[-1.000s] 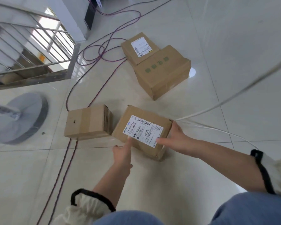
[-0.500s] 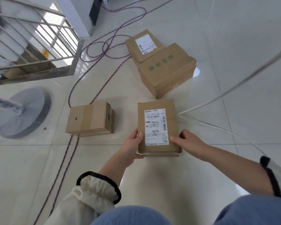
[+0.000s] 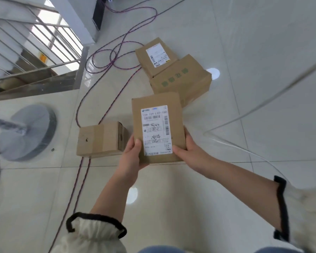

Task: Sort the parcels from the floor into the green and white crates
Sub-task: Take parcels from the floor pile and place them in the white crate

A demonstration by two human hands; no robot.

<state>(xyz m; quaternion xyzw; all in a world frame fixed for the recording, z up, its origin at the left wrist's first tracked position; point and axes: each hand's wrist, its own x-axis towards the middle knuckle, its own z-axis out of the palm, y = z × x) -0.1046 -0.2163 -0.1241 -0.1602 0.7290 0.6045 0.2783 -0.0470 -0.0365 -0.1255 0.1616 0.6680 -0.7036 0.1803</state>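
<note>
Cardboard parcel (image 3: 158, 127): we hold it above the floor (image 3: 226, 189), long axis away from us.
Left hand (image 3: 130, 156): grips near-left edge, thumb on top.
Right hand (image 3: 188, 152): grips near-right edge.
Crates: unseen.

A glossy, pale tiled floor (image 3: 244, 42) with thin grout lines fills the view. A round grey stand base (image 3: 38, 123) sits on it. Beyond the base, a metal railing (image 3: 35, 39) guards a descending staircase (image 3: 31, 78), with bright daylight behind the bars. Right of the base, purple cables (image 3: 117, 57) loop toward a white wall corner (image 3: 80, 24). Farther right, a spot of glare (image 3: 213, 73) shines on the tiles.
</note>
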